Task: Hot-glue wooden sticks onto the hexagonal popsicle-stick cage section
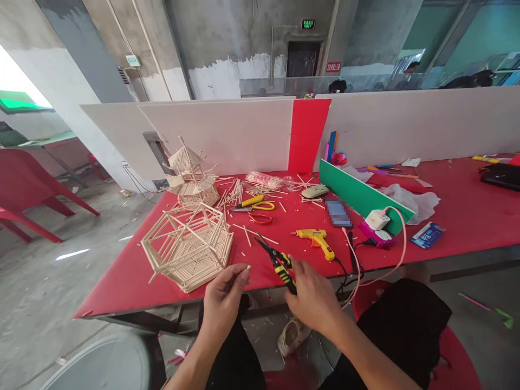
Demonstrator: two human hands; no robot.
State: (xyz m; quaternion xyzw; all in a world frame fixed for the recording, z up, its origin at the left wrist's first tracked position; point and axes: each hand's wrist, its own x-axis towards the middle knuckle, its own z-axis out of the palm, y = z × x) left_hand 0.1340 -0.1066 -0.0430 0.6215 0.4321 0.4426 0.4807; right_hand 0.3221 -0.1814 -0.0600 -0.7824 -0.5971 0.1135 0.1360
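Hands work over near edge of red bench (122,281); bare surface just beyond fingers. Left hand (225,295) pinches short pale wooden stick (248,267) at fingertips. Right hand (312,298) grips yellow-and-black cutters (278,264), just beside stick.

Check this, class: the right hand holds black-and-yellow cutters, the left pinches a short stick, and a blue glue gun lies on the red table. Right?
One slip: the head view shows the glue gun is yellow, not blue. It does lie on the red table, the right hand holds the cutters and the left hand pinches the short stick.
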